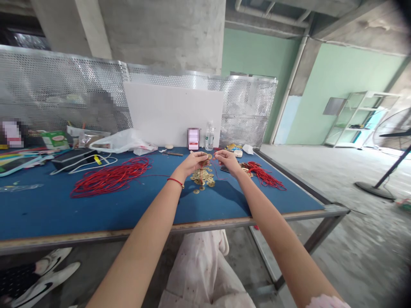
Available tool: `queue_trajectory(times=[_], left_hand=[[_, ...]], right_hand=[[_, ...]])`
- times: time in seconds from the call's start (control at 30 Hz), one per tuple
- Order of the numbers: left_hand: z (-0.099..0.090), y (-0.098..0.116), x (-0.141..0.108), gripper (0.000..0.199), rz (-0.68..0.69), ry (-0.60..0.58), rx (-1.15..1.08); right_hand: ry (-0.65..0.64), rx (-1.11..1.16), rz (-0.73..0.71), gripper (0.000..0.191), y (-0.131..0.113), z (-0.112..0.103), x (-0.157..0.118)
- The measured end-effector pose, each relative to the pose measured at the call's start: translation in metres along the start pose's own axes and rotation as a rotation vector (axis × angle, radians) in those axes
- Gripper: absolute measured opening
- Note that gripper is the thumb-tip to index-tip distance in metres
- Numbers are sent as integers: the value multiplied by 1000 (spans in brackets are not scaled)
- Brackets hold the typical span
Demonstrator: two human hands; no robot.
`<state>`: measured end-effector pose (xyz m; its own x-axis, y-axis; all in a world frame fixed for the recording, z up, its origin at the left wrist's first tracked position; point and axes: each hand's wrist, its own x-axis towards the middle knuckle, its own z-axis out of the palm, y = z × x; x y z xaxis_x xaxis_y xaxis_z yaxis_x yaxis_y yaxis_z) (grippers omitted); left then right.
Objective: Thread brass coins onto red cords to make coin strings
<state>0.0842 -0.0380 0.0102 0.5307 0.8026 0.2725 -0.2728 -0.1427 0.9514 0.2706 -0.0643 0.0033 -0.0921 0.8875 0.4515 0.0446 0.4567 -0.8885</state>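
My left hand point(194, 161) is closed in a pinch above the table, holding a round brass coin point(209, 157) at its fingertips. A thin red cord dangles below these fingers. Just to the right, my right hand point(227, 160) is also pinched, with a bit of red cord showing at its fingertips. Beneath both hands lies a loose pile of brass coins point(203, 178). From the large bundle of red cord point(112, 175) on the left, one strand runs toward my left hand. Finished-looking red cords with tassel-like ends point(266, 176) lie beyond my right forearm.
A phone point(193, 139) and a clear water bottle point(209, 136) stand at the back of the blue table point(154, 209). White plastic bags point(123, 141) and a black box point(73, 161) sit at the left. Another person's shoes point(54, 278) show below; a fan stands at the right.
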Motion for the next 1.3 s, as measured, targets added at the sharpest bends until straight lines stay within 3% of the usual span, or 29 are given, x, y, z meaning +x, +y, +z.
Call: queue_trajectory(times=[0.3, 0.63, 1.0, 1.3], left_hand=[[2, 2, -1, 34, 7, 12, 11], [-1, 0, 1, 34, 11, 31, -30], [-2, -5, 2, 40, -17, 50, 44], [0, -9, 6, 41, 40, 75, 283]], right_hand=[[-46, -237, -169, 20, 12, 0, 5], [-39, -363, -264, 17, 7, 1, 3], [-11, -332, -242, 19, 3, 5, 1], [-60, -283, -126, 20, 5, 8, 2]])
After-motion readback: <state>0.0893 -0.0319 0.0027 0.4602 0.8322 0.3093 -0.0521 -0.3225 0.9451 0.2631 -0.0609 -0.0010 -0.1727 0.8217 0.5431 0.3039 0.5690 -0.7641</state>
